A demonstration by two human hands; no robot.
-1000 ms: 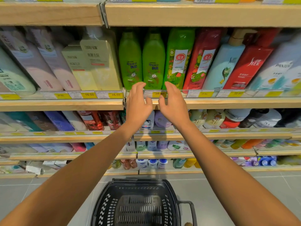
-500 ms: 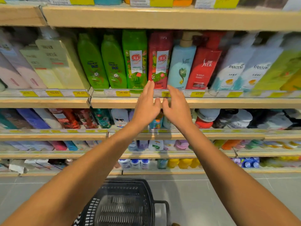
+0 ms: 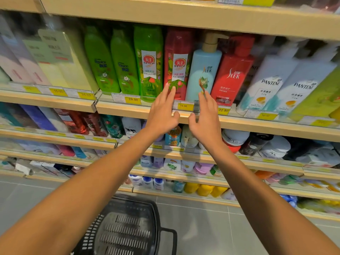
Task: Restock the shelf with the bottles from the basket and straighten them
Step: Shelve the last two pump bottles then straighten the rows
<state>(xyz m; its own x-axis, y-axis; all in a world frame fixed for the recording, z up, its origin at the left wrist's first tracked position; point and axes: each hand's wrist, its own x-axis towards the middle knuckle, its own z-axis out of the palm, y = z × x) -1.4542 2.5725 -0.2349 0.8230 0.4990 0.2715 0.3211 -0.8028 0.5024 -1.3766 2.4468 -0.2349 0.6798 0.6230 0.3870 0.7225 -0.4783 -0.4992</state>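
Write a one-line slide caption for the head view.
Both open hands, left and right, reach for the red bottle and light blue pump bottle; black basket below.

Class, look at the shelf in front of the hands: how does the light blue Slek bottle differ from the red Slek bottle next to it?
The light blue Slek bottle has a tan pump top; the red Slek bottle has a red top. The blue one's front shows a flower sprig, the red one's only white lettering. Both stand side by side on the same shelf and carry the Slek name.

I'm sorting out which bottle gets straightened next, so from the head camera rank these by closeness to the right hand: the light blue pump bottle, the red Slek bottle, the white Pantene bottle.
1. Light blue pump bottle, at the right hand's fingertips.
2. Red Slek bottle, next one rightward.
3. White Pantene bottle, farther right.
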